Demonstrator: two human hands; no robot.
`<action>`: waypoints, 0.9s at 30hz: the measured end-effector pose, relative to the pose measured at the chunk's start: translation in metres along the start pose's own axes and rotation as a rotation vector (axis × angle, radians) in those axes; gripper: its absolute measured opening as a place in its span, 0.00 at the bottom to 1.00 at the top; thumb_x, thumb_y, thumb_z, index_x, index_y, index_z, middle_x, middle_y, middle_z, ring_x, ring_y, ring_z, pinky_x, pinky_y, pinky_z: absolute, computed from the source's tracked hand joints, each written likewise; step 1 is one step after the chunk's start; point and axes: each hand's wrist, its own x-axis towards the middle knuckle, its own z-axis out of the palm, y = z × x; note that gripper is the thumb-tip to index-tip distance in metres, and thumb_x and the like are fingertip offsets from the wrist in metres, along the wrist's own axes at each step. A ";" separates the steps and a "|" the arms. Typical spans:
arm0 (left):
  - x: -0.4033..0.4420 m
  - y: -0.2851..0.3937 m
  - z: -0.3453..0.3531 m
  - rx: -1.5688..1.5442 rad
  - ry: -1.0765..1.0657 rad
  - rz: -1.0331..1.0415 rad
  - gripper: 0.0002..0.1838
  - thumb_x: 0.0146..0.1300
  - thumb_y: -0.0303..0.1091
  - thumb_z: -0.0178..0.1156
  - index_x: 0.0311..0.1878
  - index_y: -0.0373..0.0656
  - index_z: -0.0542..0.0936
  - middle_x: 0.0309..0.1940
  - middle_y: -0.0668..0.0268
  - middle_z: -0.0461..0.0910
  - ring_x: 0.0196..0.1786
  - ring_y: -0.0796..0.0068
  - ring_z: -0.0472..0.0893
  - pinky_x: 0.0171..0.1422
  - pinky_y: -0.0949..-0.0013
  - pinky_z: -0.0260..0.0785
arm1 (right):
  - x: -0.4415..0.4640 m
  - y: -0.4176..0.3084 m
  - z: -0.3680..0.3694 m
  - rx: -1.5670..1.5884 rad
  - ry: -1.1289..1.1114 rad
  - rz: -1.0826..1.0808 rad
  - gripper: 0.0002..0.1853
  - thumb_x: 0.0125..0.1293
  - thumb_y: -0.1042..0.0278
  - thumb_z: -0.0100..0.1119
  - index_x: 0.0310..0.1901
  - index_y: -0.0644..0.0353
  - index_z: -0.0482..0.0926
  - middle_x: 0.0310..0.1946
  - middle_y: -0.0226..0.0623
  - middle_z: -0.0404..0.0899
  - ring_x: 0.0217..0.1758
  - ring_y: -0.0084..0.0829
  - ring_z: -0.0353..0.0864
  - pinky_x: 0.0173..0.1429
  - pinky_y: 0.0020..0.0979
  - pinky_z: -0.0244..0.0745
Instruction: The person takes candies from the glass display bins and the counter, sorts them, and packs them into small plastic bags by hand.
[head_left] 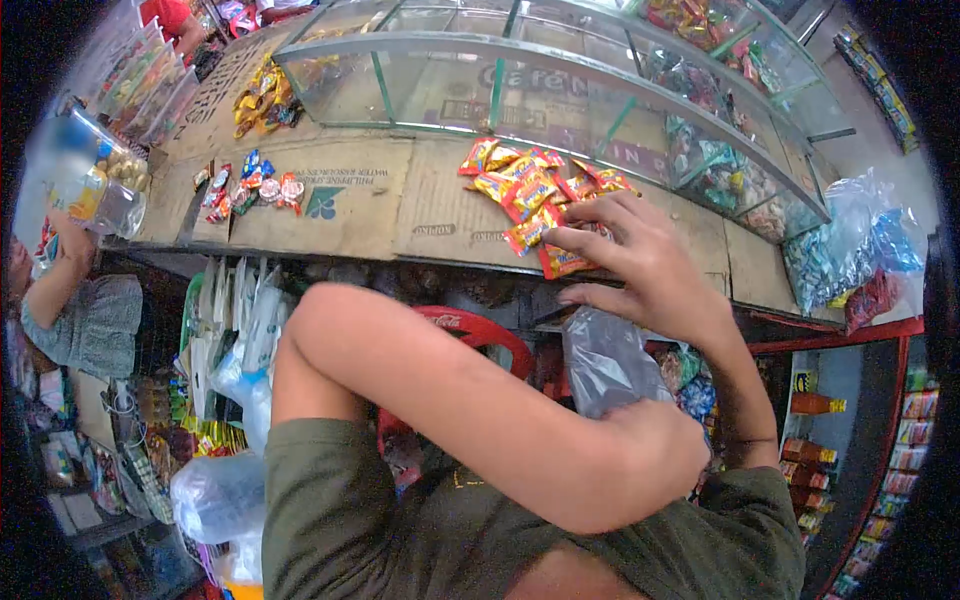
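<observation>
A pile of small red and yellow candy packets (525, 190) lies on the cardboard-covered counter (360, 225). My right hand (640, 260) reaches over the near right side of this pile, its fingers spread and curved down, touching or just above the packets. Across my body stretches my left arm, and my left hand (655, 445) is closed on a clear plastic bag (610, 365). The bag hangs below the counter edge, its upper end under my right hand. Whether anything is in the bag cannot be made out.
Mixed wrapped candies (250, 185) lie on the counter's left. A glass display case (500, 90) stands behind. Bulging bags (850, 250) sit at right. Below are a red chair (480, 330) and hanging plastic bags (235, 320). Another person's hand (70, 235) is near a jar (120, 180).
</observation>
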 end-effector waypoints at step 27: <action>-0.075 -0.055 0.132 -0.553 0.572 -0.604 0.20 0.50 0.28 0.64 0.50 0.38 0.79 0.41 0.52 0.79 0.43 0.53 0.79 0.49 0.61 0.71 | -0.071 0.047 -0.013 -0.082 0.273 0.081 0.11 0.55 0.77 0.62 0.41 0.62 0.81 0.44 0.40 0.80 0.49 0.40 0.78 0.54 0.35 0.72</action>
